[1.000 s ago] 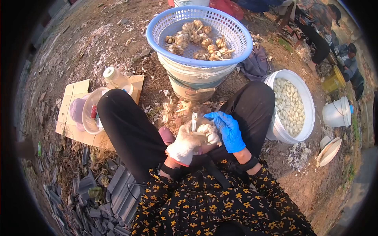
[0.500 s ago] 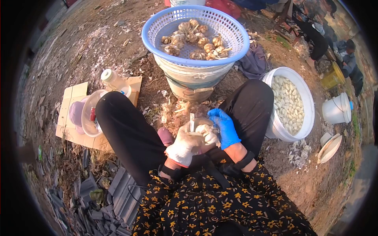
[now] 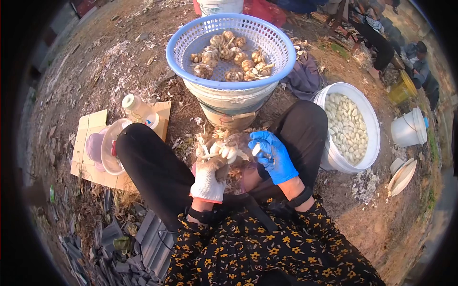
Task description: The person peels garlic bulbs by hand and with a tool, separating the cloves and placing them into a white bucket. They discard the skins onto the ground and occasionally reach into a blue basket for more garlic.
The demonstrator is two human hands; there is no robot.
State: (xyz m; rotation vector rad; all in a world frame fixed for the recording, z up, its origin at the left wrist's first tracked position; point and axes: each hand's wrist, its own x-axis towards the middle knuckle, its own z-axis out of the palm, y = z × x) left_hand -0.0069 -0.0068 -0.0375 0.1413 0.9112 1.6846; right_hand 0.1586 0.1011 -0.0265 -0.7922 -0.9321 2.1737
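Note:
My left hand (image 3: 209, 180), in a white knit glove, is closed around a partly opened garlic bulb (image 3: 227, 151) between my knees. Pale cloves and loose skin show at the bulb's top and side. Just to the right, my right hand (image 3: 280, 162) in a blue glove pinches a single garlic clove (image 3: 256, 149) between thumb and fingers, apart from the bulb. Dry garlic skins (image 3: 200, 138) lie on the ground beneath both hands.
Ahead, a blue colander (image 3: 174, 69) with whole garlic bulbs sits on a bucket (image 3: 229, 107). At right stands a white bucket (image 3: 374, 128) of peeled cloves (image 3: 344, 125). Left, cardboard (image 3: 88, 159) carries a bottle (image 3: 136, 107) and bowl (image 3: 109, 159). People sit at upper right.
My hands have moved apart: the left went slightly left and up with the bulb, while the right drew away with a clove. The head view shifted slightly.

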